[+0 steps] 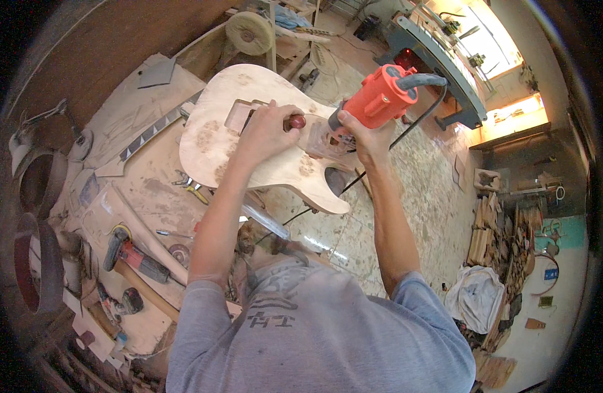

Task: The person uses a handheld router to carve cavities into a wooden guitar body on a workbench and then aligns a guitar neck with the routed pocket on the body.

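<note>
A pale wooden electric guitar body (213, 141) with brown burl-like patches lies in front of me, a rectangular cavity cut in its face. My right hand (368, 134) is closed around the lower part of a red trim router (380, 98), which stands tilted near the neck end of the body. Its clear base plate (321, 141) appears to rest on the wood; the cutter cannot be made out. My left hand (269, 131) lies over the cavity's edge, fingers curled around a round dark red knob (296, 122) beside the base plate.
A black power cord (419, 116) runs from the router down past the guitar body. On the cluttered bench at left lie an angle grinder (141, 259), a cordless drill (128, 300) and sanding belts (43, 177). A grey machine (439, 72) stands far right, above stacked wood offcuts (488, 226).
</note>
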